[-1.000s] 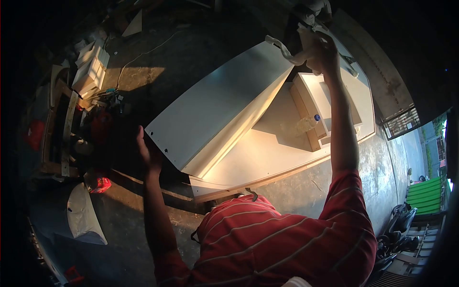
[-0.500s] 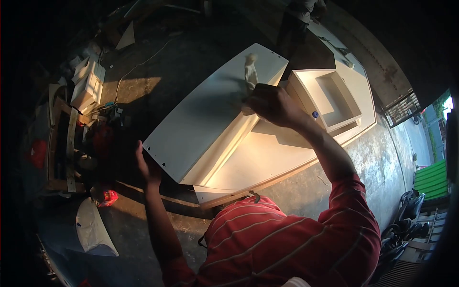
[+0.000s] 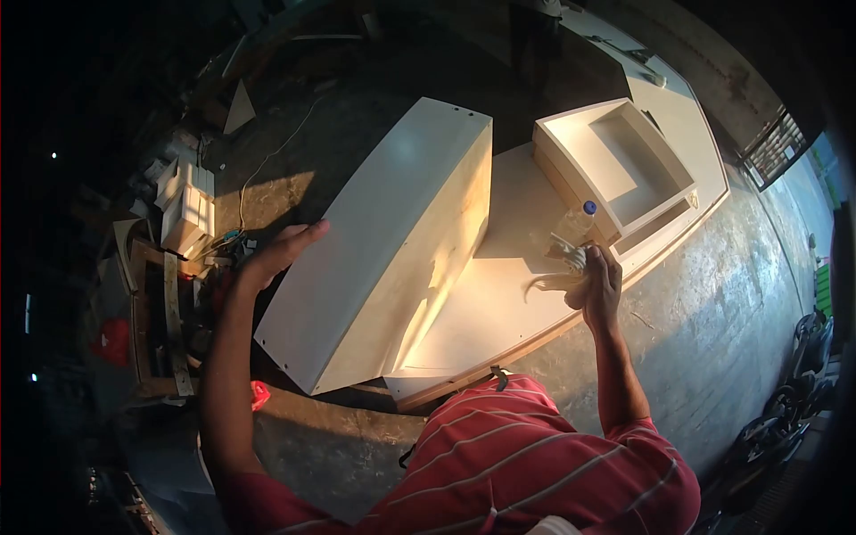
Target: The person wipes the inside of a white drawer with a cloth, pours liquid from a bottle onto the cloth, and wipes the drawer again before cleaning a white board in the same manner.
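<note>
A long white box (image 3: 379,236) lies slantwise across a large white board, its wooden side facing me. My left hand (image 3: 283,257) is at the box's left edge, fingers stretched out towards its white face; some of the hand's underside is hidden. My right hand (image 3: 602,283) is closed around a crumpled pale cloth (image 3: 560,281), whose loose ends hang out to the left. Just beyond the cloth stands a clear bottle with a blue cap (image 3: 589,208). The white board (image 3: 464,312) lies under both the box and the bottle.
An open white drawer-like box (image 3: 615,169) stands on the board at the right. Wooden pieces (image 3: 187,209) and a wooden frame (image 3: 169,312) are on the left. Motorcycles (image 3: 794,383) stand at the far right. A person (image 3: 537,40) is at the back.
My right hand has moved off the white box to the right with the cloth, near the bottle. My left hand has shifted from the box's near corner up along its left edge. The view has turned.
</note>
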Demonstrator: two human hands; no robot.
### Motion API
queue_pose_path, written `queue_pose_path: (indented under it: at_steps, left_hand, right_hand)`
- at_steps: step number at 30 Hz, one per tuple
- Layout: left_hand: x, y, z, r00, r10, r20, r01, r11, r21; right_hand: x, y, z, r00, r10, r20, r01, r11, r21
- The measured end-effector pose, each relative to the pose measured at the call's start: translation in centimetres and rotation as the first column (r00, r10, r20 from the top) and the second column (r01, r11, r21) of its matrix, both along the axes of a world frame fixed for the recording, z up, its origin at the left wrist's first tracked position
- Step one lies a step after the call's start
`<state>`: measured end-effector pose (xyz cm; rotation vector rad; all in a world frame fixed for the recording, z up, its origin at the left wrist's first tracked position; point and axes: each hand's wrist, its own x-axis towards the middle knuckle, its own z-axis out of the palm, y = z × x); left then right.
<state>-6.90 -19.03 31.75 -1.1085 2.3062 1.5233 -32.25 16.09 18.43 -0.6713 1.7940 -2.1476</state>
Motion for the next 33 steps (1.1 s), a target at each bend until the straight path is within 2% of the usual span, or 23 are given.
queue_pose_path:
  at_steps: [1,3,5,7,9,10,11,13,17,19,20,22,23,24,25,28,29,31,33]
  left_hand:
    - [-1.1,-0.1,-0.4,1.000,-0.008,0.022,0.009,1.000,-0.004]
    - [-3.4,-0.5,-2.0,0.999,0.033,0.034,-0.029,0.993,-0.118]
    - [-4.7,0.3,-1.2,0.998,0.025,0.054,-0.018,0.991,-0.129]
    - [-6.2,0.2,-0.8,0.997,0.017,0.072,-0.007,0.989,-0.144]
    - [-7.6,-0.3,-1.0,0.990,0.143,0.008,-0.139,0.974,-0.177]
    - [-9.0,0.3,-0.9,0.983,0.168,-0.074,-0.179,0.968,-0.176]
    - [-10.2,-0.4,-1.4,0.984,0.169,-0.061,-0.178,0.967,-0.183]
    - [-12.7,-2.2,-3.0,0.971,0.219,-0.090,-0.237,0.890,-0.390]
    - [-17.2,-1.4,-2.1,0.960,0.279,-0.029,-0.270,0.892,-0.362]
    - [-17.5,-2.3,-2.7,0.953,0.284,0.110,-0.204,0.864,-0.461]
    - [-17.6,-1.9,-2.5,0.952,0.280,0.121,-0.195,0.864,-0.465]
    - [-16.6,-0.4,-2.1,0.963,0.266,-0.033,-0.249,0.843,-0.477]
    - [-16.2,1.0,-1.0,0.965,0.261,-0.027,-0.242,0.844,-0.478]
    - [-15.6,3.2,0.9,0.955,0.293,-0.044,-0.280,0.845,-0.455]
    - [-14.8,4.9,2.5,0.943,0.327,-0.062,-0.320,0.842,-0.434]
    - [-10.5,6.2,5.2,0.858,0.321,-0.401,-0.474,0.797,-0.374]
    - [-8.9,6.3,5.9,0.794,0.342,-0.502,-0.535,0.786,-0.311]
    - [-7.2,8.8,7.5,0.549,0.548,-0.631,-0.621,0.773,0.130]
    - [-3.4,9.1,8.1,0.499,0.584,-0.640,-0.561,0.781,0.276]
  right_hand:
    - [-0.2,0.8,-0.6,1.000,-0.008,0.022,0.009,1.000,-0.004]
    - [-0.5,2.3,-1.7,0.989,0.067,0.128,-0.068,0.998,0.001]
    - [-0.8,3.4,-3.1,0.980,0.044,0.197,-0.043,0.999,-0.011]
    - [-1.3,4.4,-5.0,0.985,0.040,0.170,-0.041,0.999,0.004]
    - [-1.3,4.7,-6.2,0.970,0.054,0.236,-0.055,0.998,0.000]
    - [-1.3,4.5,-7.2,0.963,0.083,0.257,-0.089,0.996,0.010]
    - [-1.3,4.3,-8.1,0.955,0.115,0.275,-0.125,0.992,0.019]
    - [-1.2,3.4,-9.1,0.935,0.171,0.309,-0.187,0.982,0.021]
    - [-1.4,1.2,-12.8,0.882,0.258,0.395,-0.310,0.948,0.074]
    - [-1.2,0.1,-15.7,0.751,0.333,0.570,-0.412,0.911,0.011]
    - [-1.1,-0.6,-16.5,0.727,0.347,0.592,-0.421,0.907,-0.014]
    - [-1.2,-1.3,-17.4,0.675,0.307,0.671,-0.429,0.903,0.019]
    - [-1.3,-1.7,-17.8,0.630,0.268,0.729,-0.448,0.892,0.059]
    - [-0.9,-2.7,-19.3,0.676,0.174,0.716,-0.369,0.921,0.125]
    - [-1.2,-3.4,-20.2,0.673,0.177,0.718,-0.372,0.920,0.121]
    - [-3.6,-6.2,-20.3,0.594,0.297,0.748,-0.408,0.912,-0.038]
    - [-4.9,-7.7,-19.8,0.597,0.263,0.758,-0.401,0.916,-0.001]
    - [-7.4,-11.2,-18.6,0.647,0.356,0.675,-0.271,0.934,-0.233]
    - [-10.4,-13.9,-14.8,0.716,0.349,0.605,-0.193,0.932,-0.308]
